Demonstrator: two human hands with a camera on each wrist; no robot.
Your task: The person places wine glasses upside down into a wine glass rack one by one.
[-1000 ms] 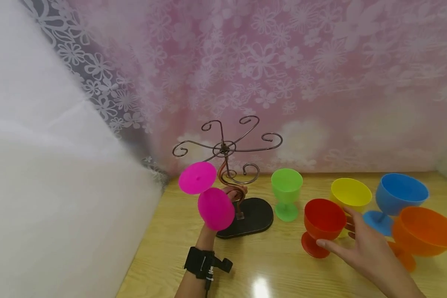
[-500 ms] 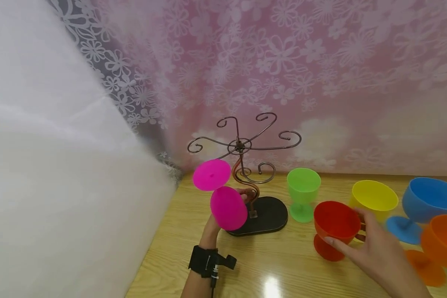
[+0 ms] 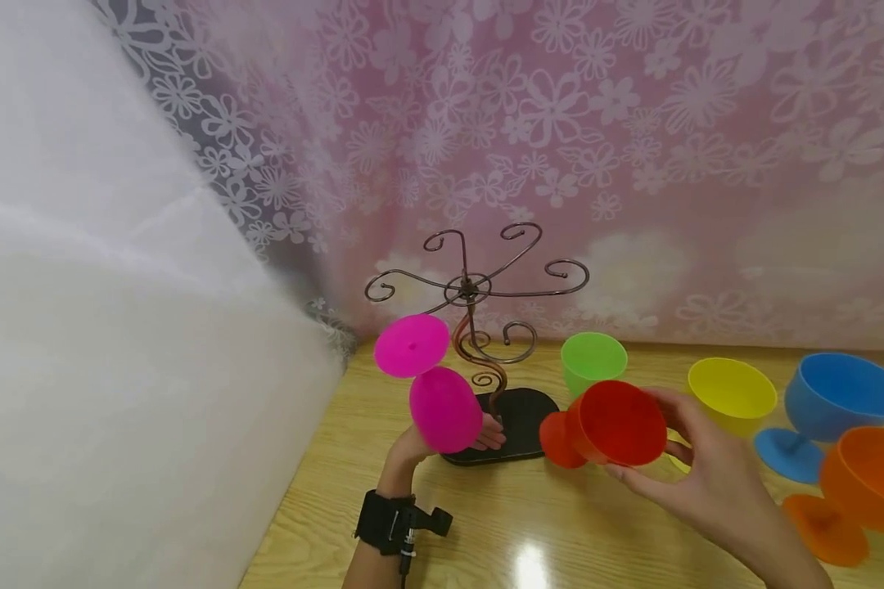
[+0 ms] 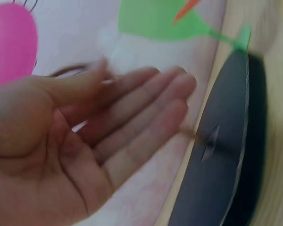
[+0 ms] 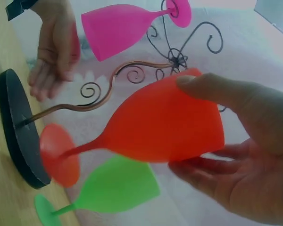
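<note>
My right hand (image 3: 707, 478) holds a red plastic goblet (image 3: 619, 425) by its bowl, thumb on one side and fingers on the other. The goblet is tilted, its foot towards the left and its mouth towards me. In the left wrist view my left hand (image 4: 99, 146) has straight fingers, palm showing, beside the stem of a metal goblet rack (image 3: 470, 290) with curled arms. It holds nothing. From one arm a magenta goblet (image 3: 445, 413) hangs upside down, partly covering the left hand in the head view. The rack's black base (image 3: 528, 425) rests on the table.
Behind the red goblet stands a green goblet (image 3: 593, 360), its lower part hidden. Further right on the wooden table (image 3: 457, 523) are yellow (image 3: 732, 393), blue (image 3: 840, 401) and orange (image 3: 869, 483) goblets. A pink floral curtain (image 3: 633, 164) hangs behind the rack.
My right hand has lifted the red goblet, tipped it sideways and moved it left towards the rack. The left hand has let go of the rack's stem, and its fingers have straightened.
</note>
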